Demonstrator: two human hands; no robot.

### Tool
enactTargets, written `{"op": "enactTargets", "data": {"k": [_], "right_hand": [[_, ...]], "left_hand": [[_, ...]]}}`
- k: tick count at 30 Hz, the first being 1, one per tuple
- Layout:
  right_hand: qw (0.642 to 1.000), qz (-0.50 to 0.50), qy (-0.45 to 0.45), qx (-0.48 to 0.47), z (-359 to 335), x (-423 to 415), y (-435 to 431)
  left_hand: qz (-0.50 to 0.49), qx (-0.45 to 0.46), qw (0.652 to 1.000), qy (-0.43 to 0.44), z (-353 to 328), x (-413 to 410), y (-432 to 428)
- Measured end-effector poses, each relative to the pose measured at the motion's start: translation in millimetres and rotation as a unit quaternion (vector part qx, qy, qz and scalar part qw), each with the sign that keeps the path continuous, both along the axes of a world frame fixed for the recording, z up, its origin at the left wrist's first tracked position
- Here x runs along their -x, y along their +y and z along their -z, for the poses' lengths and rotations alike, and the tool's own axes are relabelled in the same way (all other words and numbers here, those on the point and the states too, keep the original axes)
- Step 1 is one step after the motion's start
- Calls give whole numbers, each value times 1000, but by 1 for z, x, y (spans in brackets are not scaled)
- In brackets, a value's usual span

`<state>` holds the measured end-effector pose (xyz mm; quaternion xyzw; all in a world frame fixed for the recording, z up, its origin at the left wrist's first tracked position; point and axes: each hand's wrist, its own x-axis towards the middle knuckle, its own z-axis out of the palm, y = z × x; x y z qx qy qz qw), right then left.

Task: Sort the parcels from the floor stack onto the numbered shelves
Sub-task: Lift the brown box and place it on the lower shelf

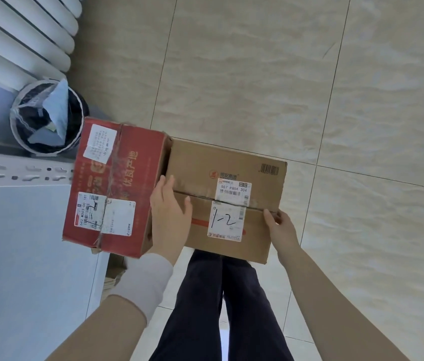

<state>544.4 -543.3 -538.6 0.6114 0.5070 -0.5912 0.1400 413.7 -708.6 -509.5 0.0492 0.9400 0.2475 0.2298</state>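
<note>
A brown cardboard parcel (pixel 231 162) with a white label hand-marked "1-2" is held in front of me above the floor. My left hand (pixel 169 207) lies on its left side, fingers straight along the top and thumb spread across the face. My right hand (pixel 279 225) grips the lower right edge, fingers curled round it. A red parcel (pixel 138 175) with white shipping labels sits right beside the brown one on the left, touching it, overhanging the edge of a pale blue shelf (pixel 23 256).
A round bin (pixel 46 118) with a clear liner stands at the back left beside a white radiator (pixel 18 35). A perforated metal shelf rail (pixel 10 173) runs along the left. More cardboard (pixel 114 272) lies under the red parcel. Beige floor tiles (pixel 309 74) spread ahead.
</note>
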Motion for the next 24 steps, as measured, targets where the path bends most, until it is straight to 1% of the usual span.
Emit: {"op": "enactTargets", "data": {"k": [5,8,15,17,20,24], "right_hand": [[1000,-29,3,4,4,-2,8],[999,-30,9,5,7,-3,11],[998,28,24,51,13,-4,7],[998,42,18,50,9,-6,11],[997,55,8,45,-12,-13,18],[998,56,13,9,-71,-23,29]], "left_hand": [[-66,18,996,-49,12,1,1],[-79,15,994,-69,19,5,0],[-120,4,986,-113,20,24,6],[-113,4,986,-124,14,25,9],[-92,9,988,-120,-5,20,12],[-81,-5,989,-124,-54,11,15]]}}
